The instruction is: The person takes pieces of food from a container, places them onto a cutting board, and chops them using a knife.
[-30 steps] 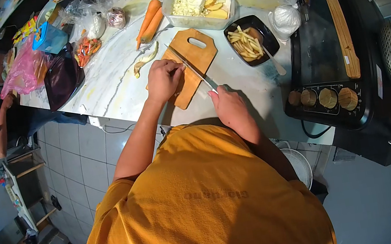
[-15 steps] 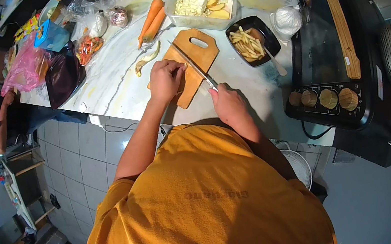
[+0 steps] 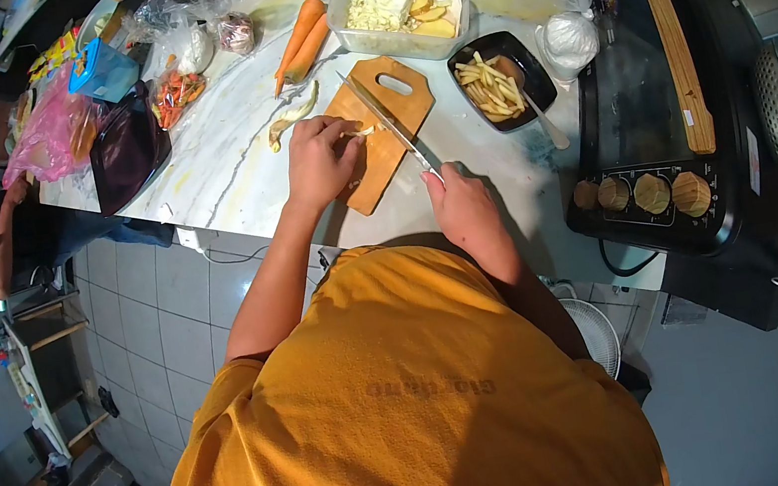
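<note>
A wooden cutting board (image 3: 394,164) with a handle slot lies on the marble counter. My right hand (image 3: 465,210) is closed around the handle of a knife (image 3: 385,118), whose long blade slants up across the board. Just left of the blade, my left hand (image 3: 321,159) rests over the board's left edge with curled fingers; what they grip, if anything, is hidden. Small pale pieces (image 3: 368,130) show between its fingertips and the blade. A thin, curved pale peel or vegetable piece (image 3: 294,116) lies on the counter beyond my left hand.
Two carrots (image 3: 300,41) and a plastic tub of pale food (image 3: 406,44) stand behind the board. Right are a black bowl of cut strips (image 3: 493,92) with a spoon, a tied white bag (image 3: 569,45) and an oven (image 3: 655,103). Another person's hand (image 3: 17,192) is beside a pink bag (image 3: 51,137).
My left hand has drawn slightly left, away from the blade, and the pale pieces show more. My right hand and the knife have shifted slightly right.
</note>
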The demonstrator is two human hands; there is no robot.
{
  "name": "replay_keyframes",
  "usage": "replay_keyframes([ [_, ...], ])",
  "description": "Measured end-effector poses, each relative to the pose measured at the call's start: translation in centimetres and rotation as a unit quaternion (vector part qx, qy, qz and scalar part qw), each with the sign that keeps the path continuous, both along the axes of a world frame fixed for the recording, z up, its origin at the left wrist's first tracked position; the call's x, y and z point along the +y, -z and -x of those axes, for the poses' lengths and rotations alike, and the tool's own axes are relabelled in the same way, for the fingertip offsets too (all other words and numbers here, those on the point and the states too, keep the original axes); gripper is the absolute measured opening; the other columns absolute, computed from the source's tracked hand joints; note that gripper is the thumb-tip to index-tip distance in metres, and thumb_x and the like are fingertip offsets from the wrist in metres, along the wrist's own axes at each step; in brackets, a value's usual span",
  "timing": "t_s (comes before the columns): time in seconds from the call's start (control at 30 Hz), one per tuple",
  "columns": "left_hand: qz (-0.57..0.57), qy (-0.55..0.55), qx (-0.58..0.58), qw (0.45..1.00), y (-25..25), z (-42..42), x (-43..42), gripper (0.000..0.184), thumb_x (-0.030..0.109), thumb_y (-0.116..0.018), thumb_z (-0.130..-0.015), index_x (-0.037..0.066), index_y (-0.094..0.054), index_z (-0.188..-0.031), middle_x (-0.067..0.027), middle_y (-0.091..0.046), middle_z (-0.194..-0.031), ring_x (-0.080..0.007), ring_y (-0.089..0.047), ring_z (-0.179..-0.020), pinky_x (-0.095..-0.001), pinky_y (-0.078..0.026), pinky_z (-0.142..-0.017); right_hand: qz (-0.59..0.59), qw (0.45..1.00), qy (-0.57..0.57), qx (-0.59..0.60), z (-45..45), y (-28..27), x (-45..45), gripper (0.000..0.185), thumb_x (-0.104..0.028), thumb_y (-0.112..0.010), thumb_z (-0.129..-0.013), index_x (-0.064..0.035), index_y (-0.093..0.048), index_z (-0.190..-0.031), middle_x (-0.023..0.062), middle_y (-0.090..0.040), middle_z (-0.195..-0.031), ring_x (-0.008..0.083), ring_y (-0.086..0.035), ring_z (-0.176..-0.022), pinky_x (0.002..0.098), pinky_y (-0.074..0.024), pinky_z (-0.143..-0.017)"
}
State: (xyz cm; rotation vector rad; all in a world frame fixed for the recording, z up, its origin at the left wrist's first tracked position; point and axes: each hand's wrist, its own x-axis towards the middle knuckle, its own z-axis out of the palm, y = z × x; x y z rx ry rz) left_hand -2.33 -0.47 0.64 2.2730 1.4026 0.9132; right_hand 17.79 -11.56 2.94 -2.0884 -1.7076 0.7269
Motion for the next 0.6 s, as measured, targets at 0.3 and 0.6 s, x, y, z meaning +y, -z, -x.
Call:
replay_keyframes([
  [0.3, 0.003, 0.022, 0.001, 1.000, 1.2, -0.4, 0.5, 0.013, 0.013, -0.076, -0.081, 0.007, -0.076, -0.092, -0.0085, -0.064, -0.089, -0.0294, -0.056, -0.088, -0.0392, -0.047, -0.081, 0.025, 1.000, -0.016, 0.003, 0.8, -0.7, 0.2, 0.040, -0.038, -0.047, -0.102, -0.0002, -0.057, -0.093, 0.0285, -0.066, -0.077, 0.0509, -0.063, -0.079, 0.0584, -0.0488, -0.072],
  [0.6, 0.000, 0.006, 0.002, 1.000, 1.4, -0.7, 0.6, 0.010, 0.012, -0.078, -0.078, 0.008, -0.077, -0.087, -0.0073, -0.064, -0.085, -0.0287, -0.056, -0.086, -0.0393, -0.048, -0.078, 0.033, 0.999, -0.022, -0.003, 0.7, 0.0, 0.3, 0.040, -0.038, -0.047, -0.102, -0.0001, -0.057, -0.095, 0.0282, -0.066, -0.078, 0.0500, -0.064, -0.079, 0.0571, -0.0499, -0.073],
])
